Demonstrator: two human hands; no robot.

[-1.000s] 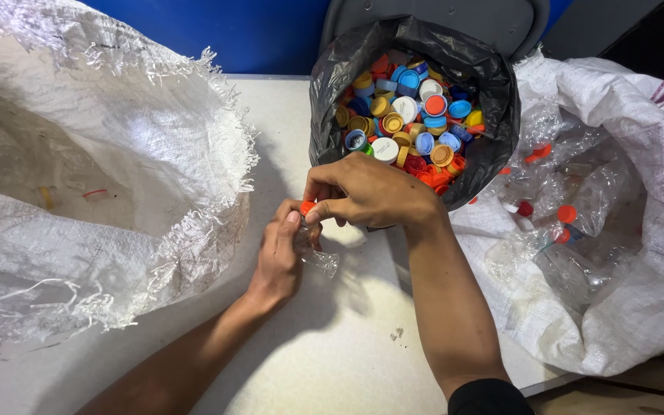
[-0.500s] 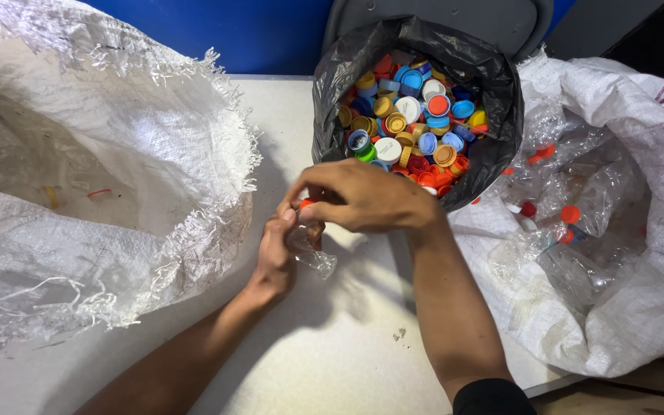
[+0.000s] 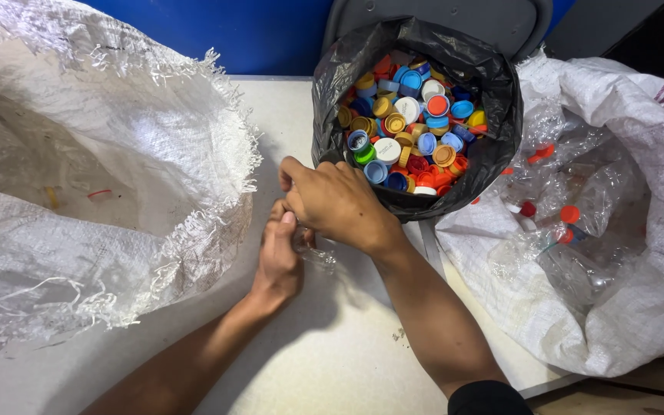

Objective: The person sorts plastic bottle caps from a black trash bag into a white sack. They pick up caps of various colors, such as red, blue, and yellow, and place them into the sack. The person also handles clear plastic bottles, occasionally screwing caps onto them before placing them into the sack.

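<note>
White tabletop (image 3: 332,361) fills the view under a blue wall. Both hands meet at its middle and cover most of a clear bottle (image 3: 318,253); only a crumpled bit shows beneath them, its cap hidden. At left, a white woven sack (image 3: 94,192) lies open, its inside hard to read. A black bag (image 3: 493,146) holds many coloured caps (image 3: 413,123). At right, another sack (image 3: 639,292) holds clear capped bottles (image 3: 570,238). The left hand (image 3: 278,257) grasps the bottle; the right hand (image 3: 340,201) is clenched over its top.
</note>
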